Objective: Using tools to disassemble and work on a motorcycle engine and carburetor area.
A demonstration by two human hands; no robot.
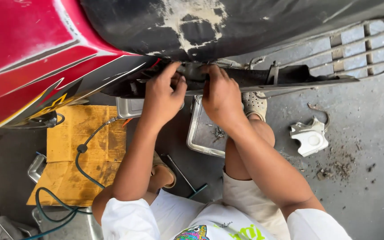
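Fingers of my left hand [163, 95] and right hand [221, 95] pinch the dark frame edge [192, 73] under the seat [227, 24]; it looks stiff, greasy, best gripped along its lip.

Both hands [192, 93] perhaps gripping motorcycle underside [227, 75].

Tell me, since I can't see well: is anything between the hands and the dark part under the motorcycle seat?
Nothing visible: the left hand and right hand both already touch the dark part under the seat.
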